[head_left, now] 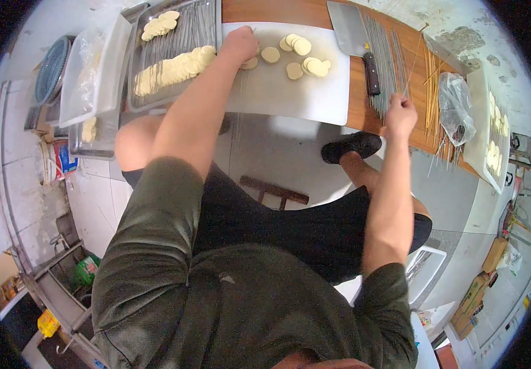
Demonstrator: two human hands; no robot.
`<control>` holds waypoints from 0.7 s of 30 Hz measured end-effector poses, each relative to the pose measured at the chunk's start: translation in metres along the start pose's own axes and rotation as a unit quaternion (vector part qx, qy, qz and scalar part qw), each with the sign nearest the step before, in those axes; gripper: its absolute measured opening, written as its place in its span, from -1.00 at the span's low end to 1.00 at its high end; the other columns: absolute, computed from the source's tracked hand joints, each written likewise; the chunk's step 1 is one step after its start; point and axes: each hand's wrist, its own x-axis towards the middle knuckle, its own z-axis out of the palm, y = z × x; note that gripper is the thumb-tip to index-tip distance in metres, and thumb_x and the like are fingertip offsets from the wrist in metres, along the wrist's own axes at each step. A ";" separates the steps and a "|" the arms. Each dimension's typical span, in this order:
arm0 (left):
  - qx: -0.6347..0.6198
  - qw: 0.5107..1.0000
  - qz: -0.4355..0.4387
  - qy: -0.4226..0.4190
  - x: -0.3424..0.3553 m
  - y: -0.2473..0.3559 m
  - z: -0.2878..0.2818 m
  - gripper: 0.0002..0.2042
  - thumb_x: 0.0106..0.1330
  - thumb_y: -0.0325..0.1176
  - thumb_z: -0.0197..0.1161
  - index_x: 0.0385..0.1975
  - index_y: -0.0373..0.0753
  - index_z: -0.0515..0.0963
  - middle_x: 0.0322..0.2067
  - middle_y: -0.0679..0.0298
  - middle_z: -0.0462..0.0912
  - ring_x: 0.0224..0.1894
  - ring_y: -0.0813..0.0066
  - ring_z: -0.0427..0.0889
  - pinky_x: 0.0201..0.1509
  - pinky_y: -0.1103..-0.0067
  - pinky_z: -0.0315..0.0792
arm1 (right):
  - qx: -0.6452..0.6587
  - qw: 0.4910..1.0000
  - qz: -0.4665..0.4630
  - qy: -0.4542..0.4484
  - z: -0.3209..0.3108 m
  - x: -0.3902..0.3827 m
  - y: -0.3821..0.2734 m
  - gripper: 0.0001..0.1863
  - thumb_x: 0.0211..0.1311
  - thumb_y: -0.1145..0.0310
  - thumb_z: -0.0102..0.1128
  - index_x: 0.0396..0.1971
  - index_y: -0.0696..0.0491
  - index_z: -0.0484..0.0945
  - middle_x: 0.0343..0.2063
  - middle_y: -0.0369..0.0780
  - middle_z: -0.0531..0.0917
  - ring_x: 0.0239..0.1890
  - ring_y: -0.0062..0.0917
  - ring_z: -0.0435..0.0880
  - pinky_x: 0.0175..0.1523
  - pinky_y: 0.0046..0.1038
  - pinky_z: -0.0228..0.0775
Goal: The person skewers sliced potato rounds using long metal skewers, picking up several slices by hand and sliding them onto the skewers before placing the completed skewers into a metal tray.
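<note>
My left hand (pixel 239 47) is closed at the left edge of the white cutting board (pixel 259 98). A pale round slice (pixel 249 63) lies right by its fingers; what they grip is hidden. More pale slices (pixel 270 55) lie on the board, some overlapping in small stacks. My right hand (pixel 399 117) is closed in a pinch on a thin metal skewer (pixel 411 72) pointing away from me. It is over the near end of a bundle of metal skewers (pixel 379 43). A cleaver (pixel 348 29) with a dark handle lies between the board and that bundle.
At left, a metal tray (pixel 131 67) holds skewers with rows of slices, beside a white plastic bin (pixel 87 111). Bamboo skewers (pixel 431 86), a clear plastic bag (pixel 456 104) and a white tub of slices (pixel 484 147) are at right. A small wooden stool (pixel 274 190) is below.
</note>
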 end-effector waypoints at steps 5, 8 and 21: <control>0.106 0.985 0.109 0.077 -0.021 0.025 -0.003 -0.63 0.17 -0.09 0.14 -0.18 -0.24 0.57 -0.19 0.03 0.57 -0.08 0.09 0.53 0.03 0.31 0.41 | -0.282 0.956 -0.054 -0.060 -0.019 0.047 -0.001 -0.54 0.03 0.04 0.19 -0.31 0.19 0.62 -0.34 0.04 0.66 -0.19 -0.12 0.63 -0.04 -0.28 0.42; 0.060 0.978 0.194 -0.041 -0.053 0.067 -0.016 -0.61 0.16 -0.07 0.15 -0.18 -0.26 0.55 -0.14 0.05 0.54 0.00 0.11 0.48 0.05 0.32 0.39 | -0.364 0.927 -0.048 -0.073 -0.018 0.062 0.012 -0.48 0.01 -0.06 0.21 -0.30 0.15 0.64 -0.35 0.04 0.66 -0.18 -0.13 0.63 -0.03 -0.27 0.42; -0.009 0.979 0.113 -0.171 -0.060 0.077 0.013 -0.71 0.12 -0.17 0.18 -0.24 -0.20 0.55 -0.16 0.06 0.55 -0.06 0.08 0.51 -0.01 0.34 0.42 | -0.371 0.914 -0.067 -0.147 -0.003 0.078 0.006 -0.53 0.03 0.12 0.03 -0.27 0.24 0.60 -0.30 0.12 0.63 -0.16 -0.07 0.62 -0.02 -0.26 0.41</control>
